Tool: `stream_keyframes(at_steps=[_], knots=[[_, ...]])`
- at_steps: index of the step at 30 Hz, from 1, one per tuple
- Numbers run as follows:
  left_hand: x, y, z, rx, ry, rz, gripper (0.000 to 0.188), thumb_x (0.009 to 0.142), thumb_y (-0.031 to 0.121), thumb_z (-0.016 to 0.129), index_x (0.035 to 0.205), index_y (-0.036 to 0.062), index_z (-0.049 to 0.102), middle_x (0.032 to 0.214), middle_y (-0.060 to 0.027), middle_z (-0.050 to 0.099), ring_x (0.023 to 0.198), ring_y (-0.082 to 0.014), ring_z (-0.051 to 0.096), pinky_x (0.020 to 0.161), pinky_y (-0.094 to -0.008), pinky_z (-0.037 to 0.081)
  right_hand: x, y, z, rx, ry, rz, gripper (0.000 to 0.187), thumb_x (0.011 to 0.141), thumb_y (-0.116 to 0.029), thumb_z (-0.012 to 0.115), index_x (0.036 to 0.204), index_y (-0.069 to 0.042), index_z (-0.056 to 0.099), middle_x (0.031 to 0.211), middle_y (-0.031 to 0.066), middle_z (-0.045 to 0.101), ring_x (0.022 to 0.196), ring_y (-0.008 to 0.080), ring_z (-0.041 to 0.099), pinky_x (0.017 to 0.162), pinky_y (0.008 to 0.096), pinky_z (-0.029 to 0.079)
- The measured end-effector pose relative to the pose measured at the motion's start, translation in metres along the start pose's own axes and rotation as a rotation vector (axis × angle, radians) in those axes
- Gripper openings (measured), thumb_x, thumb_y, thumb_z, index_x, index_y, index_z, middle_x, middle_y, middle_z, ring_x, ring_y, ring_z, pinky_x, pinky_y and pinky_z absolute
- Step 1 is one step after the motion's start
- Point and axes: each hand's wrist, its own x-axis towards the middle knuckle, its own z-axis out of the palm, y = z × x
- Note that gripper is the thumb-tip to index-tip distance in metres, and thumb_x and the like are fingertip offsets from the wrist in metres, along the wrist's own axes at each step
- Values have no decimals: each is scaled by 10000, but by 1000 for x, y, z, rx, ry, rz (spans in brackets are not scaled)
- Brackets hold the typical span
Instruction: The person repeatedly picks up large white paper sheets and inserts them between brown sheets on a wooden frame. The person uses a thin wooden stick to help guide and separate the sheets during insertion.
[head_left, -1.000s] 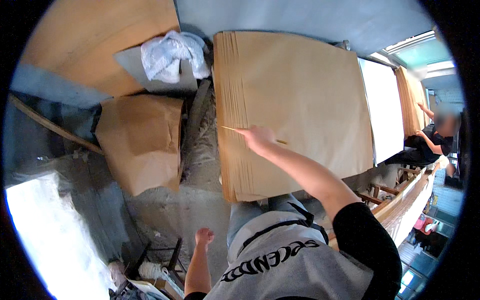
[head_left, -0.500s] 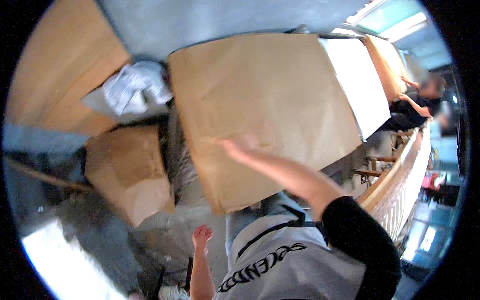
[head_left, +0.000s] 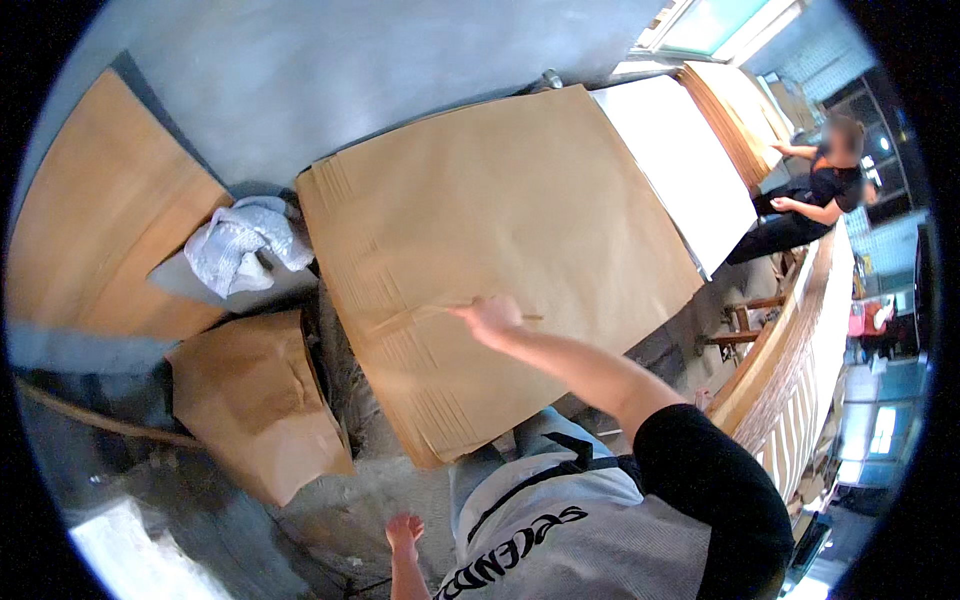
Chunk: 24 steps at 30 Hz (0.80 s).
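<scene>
A large stack of brown paper sheets [head_left: 520,200] lies before me, its left edge fanned into narrow steps. Over its left part is my right hand [head_left: 492,322], closed around a thin wooden stick-like tool [head_left: 534,318]. One end of the tool shows past the hand on the right; a pale, narrow part points left along the sheets. Motion and the hand hide the tool's exact kind. My left hand [head_left: 404,530] hangs low at my left side, apart from the stack, fingers loosely curled and a little apart, with nothing visible in it.
White sheets [head_left: 665,150] lie right of the stack. Beyond, a co-worker [head_left: 815,190] stands by another brown stack [head_left: 735,110]. Brown paper [head_left: 255,400] and a crumpled white cloth-like bundle [head_left: 245,245] lie left, near a leaning wooden board [head_left: 110,210]. A long wooden piece [head_left: 780,350] runs along the right.
The view has shifted, showing more of the stack's left side. The stepped sheet edges show more clearly. My right hand stays over the sheets with the tool; my left hand still hangs low.
</scene>
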Motion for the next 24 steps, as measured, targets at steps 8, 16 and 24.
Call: stream_keyframes(at_steps=[8,16,24], knots=[[-40,71,69,71,-215,290,179,864,198,501,972,63,546,819,-37,596,712,-125,575,624,-254,476,-1,-9,87,950,137,103,217,835,-229,489,873,-71,632,662,76,544,581,183,497,558,374,410],[-36,97,129,-95,-275,405,195,862,176,504,1016,57,504,887,-77,592,787,-172,593,656,-286,504,-28,5,15,34,8,-3,336,772,-142,495,1060,-290,586,694,106,571,646,249,582,538,390,468],[-17,145,217,-242,-441,684,223,846,127,526,1042,35,471,907,-53,539,810,-115,528,693,-256,463,-44,54,44,178,-51,199,393,741,-123,497,1079,-312,567,738,79,593,668,247,588,550,392,462]])
